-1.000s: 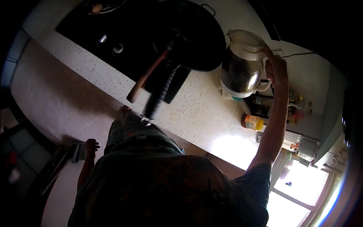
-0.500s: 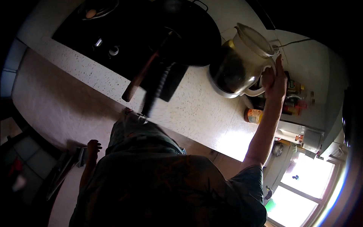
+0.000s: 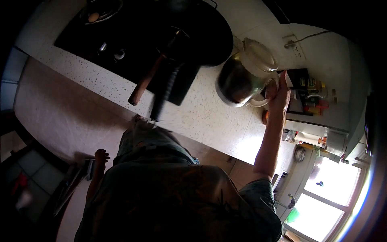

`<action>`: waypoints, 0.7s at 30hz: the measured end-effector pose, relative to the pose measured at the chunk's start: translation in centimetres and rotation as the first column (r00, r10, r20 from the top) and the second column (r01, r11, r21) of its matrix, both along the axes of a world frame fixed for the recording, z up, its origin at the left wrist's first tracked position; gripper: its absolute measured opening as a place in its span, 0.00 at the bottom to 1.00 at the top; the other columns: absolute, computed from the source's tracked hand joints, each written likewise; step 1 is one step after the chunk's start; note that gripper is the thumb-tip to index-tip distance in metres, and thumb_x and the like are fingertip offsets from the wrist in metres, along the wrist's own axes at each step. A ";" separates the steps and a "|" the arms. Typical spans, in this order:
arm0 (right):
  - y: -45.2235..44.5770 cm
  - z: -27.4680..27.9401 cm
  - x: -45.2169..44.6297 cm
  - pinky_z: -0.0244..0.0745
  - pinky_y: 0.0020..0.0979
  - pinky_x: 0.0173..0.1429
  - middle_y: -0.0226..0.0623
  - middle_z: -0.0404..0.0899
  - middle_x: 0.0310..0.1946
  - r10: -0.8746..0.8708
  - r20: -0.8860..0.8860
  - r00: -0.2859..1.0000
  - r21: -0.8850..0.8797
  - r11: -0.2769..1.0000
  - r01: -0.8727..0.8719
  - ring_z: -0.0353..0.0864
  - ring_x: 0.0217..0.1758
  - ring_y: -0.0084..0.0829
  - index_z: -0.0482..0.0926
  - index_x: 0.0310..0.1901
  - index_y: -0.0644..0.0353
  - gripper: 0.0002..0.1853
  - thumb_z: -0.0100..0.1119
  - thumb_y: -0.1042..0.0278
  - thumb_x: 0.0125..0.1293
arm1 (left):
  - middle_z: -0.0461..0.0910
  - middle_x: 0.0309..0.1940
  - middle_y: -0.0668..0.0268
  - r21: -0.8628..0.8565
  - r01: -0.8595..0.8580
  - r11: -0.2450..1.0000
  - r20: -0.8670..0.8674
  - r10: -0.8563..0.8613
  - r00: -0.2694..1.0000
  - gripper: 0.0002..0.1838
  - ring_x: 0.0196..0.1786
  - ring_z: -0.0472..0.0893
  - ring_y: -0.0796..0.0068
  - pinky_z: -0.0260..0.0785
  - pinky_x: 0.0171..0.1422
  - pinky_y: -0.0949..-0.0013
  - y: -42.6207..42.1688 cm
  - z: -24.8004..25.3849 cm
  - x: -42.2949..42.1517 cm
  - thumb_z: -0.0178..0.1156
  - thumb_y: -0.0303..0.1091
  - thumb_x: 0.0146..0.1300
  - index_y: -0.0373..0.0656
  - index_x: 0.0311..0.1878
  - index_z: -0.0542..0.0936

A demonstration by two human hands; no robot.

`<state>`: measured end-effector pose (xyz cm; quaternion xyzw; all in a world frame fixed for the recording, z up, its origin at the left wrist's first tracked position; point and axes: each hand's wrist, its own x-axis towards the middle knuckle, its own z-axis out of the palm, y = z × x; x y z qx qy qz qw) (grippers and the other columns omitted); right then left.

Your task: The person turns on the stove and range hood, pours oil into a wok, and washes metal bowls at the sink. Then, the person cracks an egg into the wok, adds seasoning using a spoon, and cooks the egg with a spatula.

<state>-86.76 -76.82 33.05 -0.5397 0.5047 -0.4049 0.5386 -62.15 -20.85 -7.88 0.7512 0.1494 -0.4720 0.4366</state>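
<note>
My right hand (image 3: 278, 94) is closed around the handle of a clear jug (image 3: 244, 78), thumb side up. The jug has a pale lid and dark contents, and leans slightly over the speckled counter (image 3: 201, 101). Whether its base touches the counter I cannot tell. A large dark wok (image 3: 205, 36) with a wooden-handled utensil (image 3: 143, 86) in it sits just left of the jug. My left hand (image 3: 102, 156) hangs low beside my body, with loosely curled, separated fingers and nothing in it.
A black cooktop (image 3: 84, 40) with two knobs lies to the left, with an egg (image 3: 93, 17) at its far side. An orange-labelled jar (image 3: 265, 117) is partly behind my forearm. Bottles (image 3: 316, 105) stand at the right wall, near a socket (image 3: 290, 44) and a window (image 3: 334, 181).
My right hand and the jug have moved left and slightly down in the view, and the jug looks a little smaller. The left hand has barely moved.
</note>
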 end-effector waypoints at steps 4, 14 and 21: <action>0.8 -1.4 -0.1 0.41 0.22 0.12 0.21 0.52 0.06 -0.070 -0.075 0.995 0.011 0.997 0.071 0.46 0.07 0.16 0.62 0.14 0.49 0.23 0.40 0.49 0.66 | 0.76 0.21 0.59 0.029 0.039 0.999 0.001 -0.039 0.999 0.11 0.15 0.75 0.70 0.59 0.11 0.74 0.2 -0.6 0.5 0.46 0.35 0.56 0.37 0.38 0.70; 0.6 -4.9 -1.6 0.44 0.22 0.12 0.22 0.52 0.06 -0.021 -0.261 0.965 -0.073 0.997 0.002 0.47 0.08 0.16 0.63 0.20 0.51 0.20 0.41 0.48 0.65 | 0.75 0.20 0.59 0.008 0.028 1.000 0.058 -0.028 0.998 0.11 0.14 0.74 0.70 0.59 0.11 0.74 0.6 -0.6 0.4 0.46 0.35 0.57 0.37 0.38 0.71; 0.6 -5.6 -1.6 0.44 0.22 0.12 0.22 0.53 0.05 -0.090 -0.189 0.978 0.004 0.996 0.092 0.48 0.07 0.17 0.63 0.15 0.51 0.23 0.40 0.49 0.66 | 0.75 0.20 0.59 -0.025 -0.008 1.000 0.005 0.008 1.000 0.11 0.14 0.74 0.70 0.59 0.11 0.74 0.8 -1.3 0.3 0.46 0.35 0.58 0.37 0.37 0.70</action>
